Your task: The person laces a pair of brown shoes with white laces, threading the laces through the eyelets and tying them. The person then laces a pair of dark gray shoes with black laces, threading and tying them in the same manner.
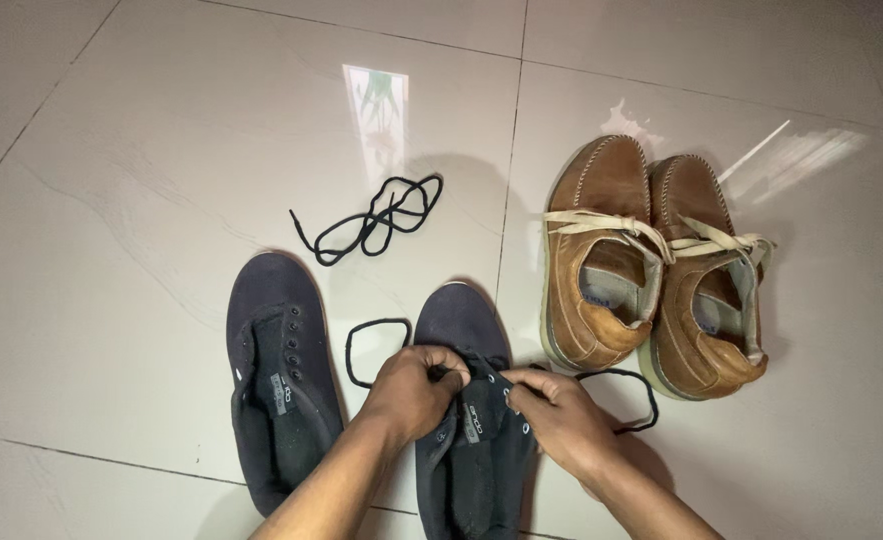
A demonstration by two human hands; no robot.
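The left hand (413,385) and right hand (558,415) both pinch a black lace (376,325) at the eyelets of the near dark shoe (471,420), steadying its tongue. Its mate (276,375) lies left, unlaced; a spare lace (371,220) lies farther off; brown shoes (651,275) stand right on the tiled floor (111,200).

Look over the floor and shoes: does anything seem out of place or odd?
Yes. The left dark shoe has bare eyelets, and its likely lace, a black lace, lies tangled loose on the tiled floor beyond it. The brown shoes have slack, untied cream laces. Both hands, left hand and right hand, work on the other dark shoe.
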